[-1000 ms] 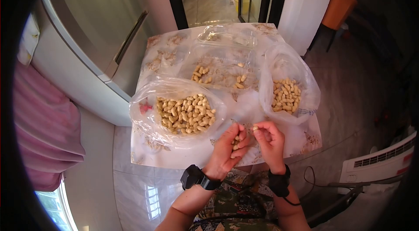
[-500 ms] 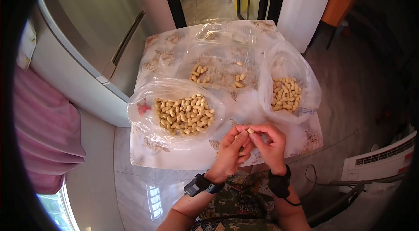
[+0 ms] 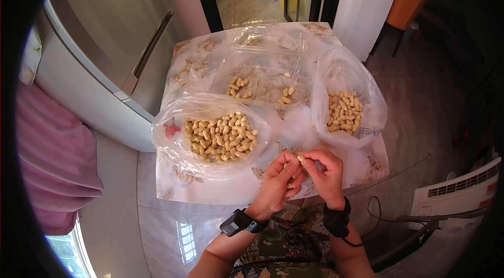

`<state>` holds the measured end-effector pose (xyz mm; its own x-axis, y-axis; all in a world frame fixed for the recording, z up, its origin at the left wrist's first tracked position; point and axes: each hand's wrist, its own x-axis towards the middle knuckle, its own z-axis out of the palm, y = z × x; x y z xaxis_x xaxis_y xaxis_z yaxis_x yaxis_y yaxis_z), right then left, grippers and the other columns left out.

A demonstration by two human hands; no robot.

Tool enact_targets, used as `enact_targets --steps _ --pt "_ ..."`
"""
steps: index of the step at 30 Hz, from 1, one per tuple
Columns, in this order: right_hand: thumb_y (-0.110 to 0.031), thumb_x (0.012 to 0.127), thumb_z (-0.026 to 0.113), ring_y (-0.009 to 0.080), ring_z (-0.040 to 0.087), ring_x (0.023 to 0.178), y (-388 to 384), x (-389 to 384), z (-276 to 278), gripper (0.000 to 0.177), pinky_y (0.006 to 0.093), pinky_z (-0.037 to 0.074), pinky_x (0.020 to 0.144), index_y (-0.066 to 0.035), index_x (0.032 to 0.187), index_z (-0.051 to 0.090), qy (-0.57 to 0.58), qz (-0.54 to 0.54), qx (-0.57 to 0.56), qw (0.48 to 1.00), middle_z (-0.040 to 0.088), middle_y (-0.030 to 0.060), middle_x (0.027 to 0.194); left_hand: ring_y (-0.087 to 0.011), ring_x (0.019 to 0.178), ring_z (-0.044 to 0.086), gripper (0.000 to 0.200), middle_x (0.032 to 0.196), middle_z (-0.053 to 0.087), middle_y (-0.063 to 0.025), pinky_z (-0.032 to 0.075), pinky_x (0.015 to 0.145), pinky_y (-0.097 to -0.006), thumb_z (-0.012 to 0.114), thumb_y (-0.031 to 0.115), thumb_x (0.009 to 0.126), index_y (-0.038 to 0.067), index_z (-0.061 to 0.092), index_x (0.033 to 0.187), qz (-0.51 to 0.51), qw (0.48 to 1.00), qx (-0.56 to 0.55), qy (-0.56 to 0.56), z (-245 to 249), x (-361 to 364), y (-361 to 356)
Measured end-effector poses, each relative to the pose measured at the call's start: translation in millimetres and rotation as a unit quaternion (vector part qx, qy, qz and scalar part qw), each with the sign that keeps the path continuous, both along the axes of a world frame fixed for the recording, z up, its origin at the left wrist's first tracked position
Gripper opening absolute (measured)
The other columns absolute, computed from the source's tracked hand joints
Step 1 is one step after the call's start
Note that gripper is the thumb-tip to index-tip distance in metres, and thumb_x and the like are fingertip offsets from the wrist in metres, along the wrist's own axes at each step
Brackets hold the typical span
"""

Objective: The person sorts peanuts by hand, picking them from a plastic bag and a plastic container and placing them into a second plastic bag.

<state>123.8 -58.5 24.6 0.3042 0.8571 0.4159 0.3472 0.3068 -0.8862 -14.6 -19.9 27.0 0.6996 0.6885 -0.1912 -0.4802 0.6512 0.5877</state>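
Observation:
My right hand (image 3: pixel 326 170) pinches a peanut (image 3: pixel 301 157) between thumb and fingertips, above the near edge of the table. Close against it, my left hand (image 3: pixel 281 181) is closed, its thumb and forefinger near the same peanut. A tan bit, seemingly another peanut, shows among its curled lower fingers, mostly hidden. Left of my hands lies an open clear plastic bag (image 3: pixel 170 112) with a large heap of peanuts (image 3: pixel 223 136). On the right stands a second plastic bag (image 3: pixel 374 104) holding a smaller heap of peanuts (image 3: pixel 345 112).
Behind the bags sits a clear plastic tray (image 3: pixel 262 70) with several peanuts in two groups and one apart. Its lid-like part (image 3: pixel 252 41) lies at the back. A fridge (image 3: pixel 121 31) flanks the table (image 3: pixel 315 194) on the left; an orange chair (image 3: pixel 407 4) stands far right.
The view has shifted very slightly. Both hands stay together at the same spot, with the pinched peanut turned a little in the fingertips.

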Motion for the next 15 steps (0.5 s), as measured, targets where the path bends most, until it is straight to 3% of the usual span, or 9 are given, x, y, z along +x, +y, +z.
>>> enact_targets --steps 15 --pt "-0.007 0.088 0.065 0.0170 0.062 0.071 -0.7 -0.4 0.6 0.009 0.0266 0.048 0.064 0.001 0.093 0.068 -0.001 0.001 -0.015 1.000 0.065 0.0092 0.080 -0.0052 0.056 0.035 0.019 0.074 0.040 0.0023 0.020 0.040 -0.0160 0.048 0.027 0.101 0.012 0.047 0.091 0.000 1.000 -0.001 -0.019 -1.0 -0.4 -0.2"
